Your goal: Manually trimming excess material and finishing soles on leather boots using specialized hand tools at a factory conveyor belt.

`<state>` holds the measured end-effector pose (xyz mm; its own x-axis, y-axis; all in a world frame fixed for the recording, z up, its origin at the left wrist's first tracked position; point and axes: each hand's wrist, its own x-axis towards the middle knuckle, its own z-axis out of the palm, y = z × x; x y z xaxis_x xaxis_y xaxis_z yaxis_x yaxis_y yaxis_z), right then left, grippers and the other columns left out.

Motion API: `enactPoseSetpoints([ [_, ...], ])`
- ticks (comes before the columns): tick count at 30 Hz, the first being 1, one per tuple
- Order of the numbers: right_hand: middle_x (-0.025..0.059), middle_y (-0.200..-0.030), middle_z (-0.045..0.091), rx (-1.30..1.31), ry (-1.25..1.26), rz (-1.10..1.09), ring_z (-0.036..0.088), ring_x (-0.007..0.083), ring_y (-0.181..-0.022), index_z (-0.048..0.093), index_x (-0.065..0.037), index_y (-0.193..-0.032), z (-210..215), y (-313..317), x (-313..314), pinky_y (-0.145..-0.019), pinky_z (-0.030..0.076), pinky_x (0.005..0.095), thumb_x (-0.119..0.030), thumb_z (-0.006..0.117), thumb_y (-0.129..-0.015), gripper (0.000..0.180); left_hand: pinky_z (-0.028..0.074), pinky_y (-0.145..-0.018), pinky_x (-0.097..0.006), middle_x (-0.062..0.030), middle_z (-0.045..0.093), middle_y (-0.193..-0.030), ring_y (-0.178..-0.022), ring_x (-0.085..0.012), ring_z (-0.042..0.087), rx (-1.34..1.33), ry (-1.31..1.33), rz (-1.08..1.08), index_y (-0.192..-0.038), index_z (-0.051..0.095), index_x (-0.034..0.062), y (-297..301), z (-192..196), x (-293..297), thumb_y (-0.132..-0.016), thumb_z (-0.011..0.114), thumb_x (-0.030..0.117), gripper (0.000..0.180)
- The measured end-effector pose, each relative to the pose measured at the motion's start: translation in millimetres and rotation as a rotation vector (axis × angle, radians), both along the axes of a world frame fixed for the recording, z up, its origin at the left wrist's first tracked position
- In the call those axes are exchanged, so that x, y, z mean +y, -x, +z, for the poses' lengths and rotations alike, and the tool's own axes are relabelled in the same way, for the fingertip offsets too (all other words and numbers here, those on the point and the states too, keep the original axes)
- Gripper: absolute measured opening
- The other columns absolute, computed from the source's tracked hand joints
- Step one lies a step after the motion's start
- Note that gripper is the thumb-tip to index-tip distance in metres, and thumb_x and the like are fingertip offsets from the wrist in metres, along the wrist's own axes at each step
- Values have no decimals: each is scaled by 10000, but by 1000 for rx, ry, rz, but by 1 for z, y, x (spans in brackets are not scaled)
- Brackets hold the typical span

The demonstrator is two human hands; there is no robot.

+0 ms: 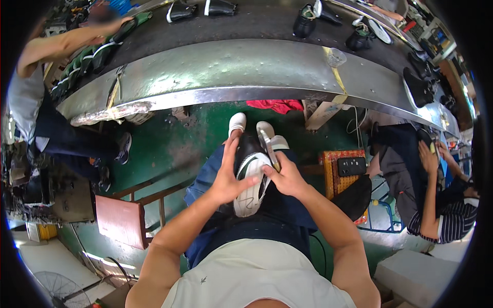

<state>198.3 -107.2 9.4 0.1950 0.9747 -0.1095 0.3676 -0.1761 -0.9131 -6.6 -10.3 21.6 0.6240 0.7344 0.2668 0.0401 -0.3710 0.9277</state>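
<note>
A black shoe (249, 145) with a white sole rests between my thighs, the pale sole facing up toward me. Along its left side lies my left hand (228, 174), fingers stretched out straight and thumb apart over the sole. On the other side my right hand (285, 174) is closed round a slim metal hand tool (268, 146), which has a yellowish part near my fingers. The tool lies along the shoe's right edge, and I cannot make out its exact kind. My right thumb reaches onto the rim of the sole.
Ahead runs a dark conveyor belt (257, 31) behind a metal ledge (221, 69), carrying several shoes. A person (36, 102) stands at the left; another (447, 205) sits at the right. A brown stool (120, 220) stands left, a phone (352, 166) lies on a woven seat (336, 185) right.
</note>
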Motion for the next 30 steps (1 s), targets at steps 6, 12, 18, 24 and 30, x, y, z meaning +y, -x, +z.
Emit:
enactPoseSetpoints([
  [6, 92, -908, 671, 323, 183, 85, 606, 146, -773, 592, 19, -1174, 16, 4, 17, -740, 516, 349, -340, 660, -995, 407, 227, -1220, -450, -182, 398, -1549, -1480, -348, 301, -25, 191, -224, -1464, 449, 85, 13, -16, 34, -916, 762, 179, 638],
  [12, 78, -967, 685, 659, 145, 51, 610, 101, -767, 563, 7, -1266, 20, 5, -20, -706, 508, 271, -204, 601, -1022, 325, 260, -1194, -396, -145, 381, -1533, -1435, -287, 333, -61, 287, -144, -1482, 415, 90, 30, -19, 33, -981, 678, 171, 572],
  [18, 39, -860, 656, 285, 265, 328, 606, 118, -701, 581, -10, -1270, 37, 23, -46, -676, 504, 291, -204, 587, -1029, 309, 247, -1200, -375, -155, 357, -1550, -1459, -272, 321, -62, 371, -112, -1501, 391, 77, 36, -24, 39, -1039, 593, 216, 523],
  [24, 74, -1103, 677, 490, 321, 361, 654, 131, -950, 551, 15, -1326, 33, 21, -20, -817, 542, 300, -168, 571, -1035, 345, 272, -1194, -373, -155, 390, -1539, -1445, -277, 361, 26, 346, -97, -1506, 388, 57, 39, -21, 43, -1050, 575, 225, 521],
  [30, 142, -876, 684, 90, 346, 373, 685, 249, -711, 592, 32, -1163, 40, 20, -7, -679, 529, 382, -210, 604, -1014, 284, 300, -1185, -377, -151, 443, -1510, -1419, -266, 405, 61, 240, -45, -1471, 459, 56, 43, -27, 44, -1024, 615, 191, 492],
])
